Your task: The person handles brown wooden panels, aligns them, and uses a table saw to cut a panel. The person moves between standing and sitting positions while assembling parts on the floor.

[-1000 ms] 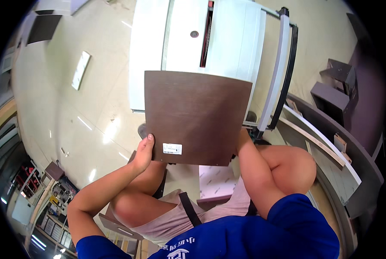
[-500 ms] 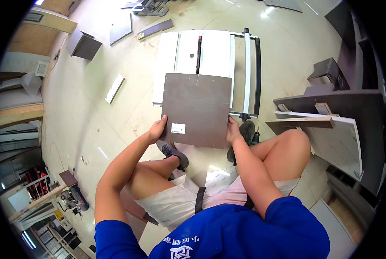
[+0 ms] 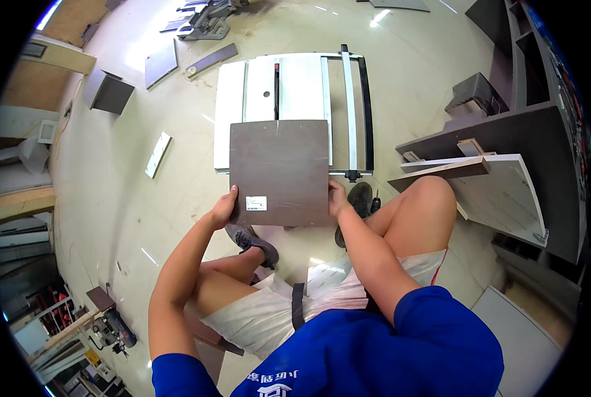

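A dark brown square panel [image 3: 279, 165] with a white label near its front left corner is held between my two hands. My left hand [image 3: 225, 206] grips its left edge near the front corner, thumb on top and fingers hidden underneath. On the opposite edge, my right hand [image 3: 337, 197] is closed around the right front part. The panel's far portion lies over the front of a white table saw [image 3: 300, 86], covering part of the table. Its far edge is at the near end of the visible blade slot [image 3: 277, 92]. I cannot tell whether the panel rests flat or is slightly raised.
A rail fence [image 3: 350, 112] runs along the saw's right side. Boards lean at right, including a white panel [image 3: 507, 198]. A drill [image 3: 376, 203] stands by my right shoe. A narrow white strip [image 3: 158, 155] and a dark box [image 3: 112, 92] lie on the left floor.
The view has turned slightly, shifting the scene to the left. Both hands keep their hold on the panel, which stays over the saw's near part.
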The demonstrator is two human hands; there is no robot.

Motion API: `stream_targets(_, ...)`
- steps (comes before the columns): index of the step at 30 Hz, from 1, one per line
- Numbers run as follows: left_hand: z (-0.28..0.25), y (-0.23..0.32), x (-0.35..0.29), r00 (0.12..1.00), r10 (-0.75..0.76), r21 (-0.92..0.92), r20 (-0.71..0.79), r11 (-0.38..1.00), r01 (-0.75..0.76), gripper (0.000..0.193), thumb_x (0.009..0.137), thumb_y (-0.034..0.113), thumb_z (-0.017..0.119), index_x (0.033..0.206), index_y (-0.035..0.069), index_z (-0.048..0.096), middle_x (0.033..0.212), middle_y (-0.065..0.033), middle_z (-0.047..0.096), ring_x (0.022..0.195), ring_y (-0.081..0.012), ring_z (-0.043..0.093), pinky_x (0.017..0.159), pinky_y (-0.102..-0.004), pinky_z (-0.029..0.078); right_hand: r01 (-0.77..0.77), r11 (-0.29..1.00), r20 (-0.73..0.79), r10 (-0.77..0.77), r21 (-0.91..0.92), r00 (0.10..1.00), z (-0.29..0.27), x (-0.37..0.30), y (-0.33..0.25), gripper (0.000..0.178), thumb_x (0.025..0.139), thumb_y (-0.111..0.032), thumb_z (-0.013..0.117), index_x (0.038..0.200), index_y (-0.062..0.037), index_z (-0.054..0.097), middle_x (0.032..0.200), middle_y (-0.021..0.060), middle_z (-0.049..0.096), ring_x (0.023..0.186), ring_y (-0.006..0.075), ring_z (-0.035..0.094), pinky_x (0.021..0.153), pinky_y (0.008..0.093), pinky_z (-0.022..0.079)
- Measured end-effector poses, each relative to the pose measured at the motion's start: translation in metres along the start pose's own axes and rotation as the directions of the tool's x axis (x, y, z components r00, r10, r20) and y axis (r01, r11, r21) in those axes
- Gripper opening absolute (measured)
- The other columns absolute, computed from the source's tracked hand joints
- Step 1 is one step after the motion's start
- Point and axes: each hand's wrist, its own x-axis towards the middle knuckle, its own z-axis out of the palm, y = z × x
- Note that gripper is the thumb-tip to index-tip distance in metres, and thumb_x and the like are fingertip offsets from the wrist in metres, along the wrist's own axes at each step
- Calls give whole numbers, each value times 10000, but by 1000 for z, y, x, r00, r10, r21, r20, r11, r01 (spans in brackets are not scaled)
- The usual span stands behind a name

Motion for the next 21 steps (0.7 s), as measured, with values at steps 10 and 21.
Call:
stream_targets(10,-14,-3,13,995,-41,-25,93,999,43,720,1015,549,248,1396,-46,386,1379,-162,489,1261,-277,488,1044,-414,413,-100,975,81,117,-197,990,-1,6,-1,537,902,-453,502,1280,-76,551,1277,97,591,1180,303,533,1026,490,388)
stream_targets(21,-3,0,9,997,28,-89,74,996,-21,686,1029,510,244,1398,-55,365,1380,-176,481,1256,-277,497,1059,-410,410,82,996,183,-85,19,980,-26,75,-93,267,954,-326,521,991,-67,577,828,22,598,709,148,582,549,265,455)
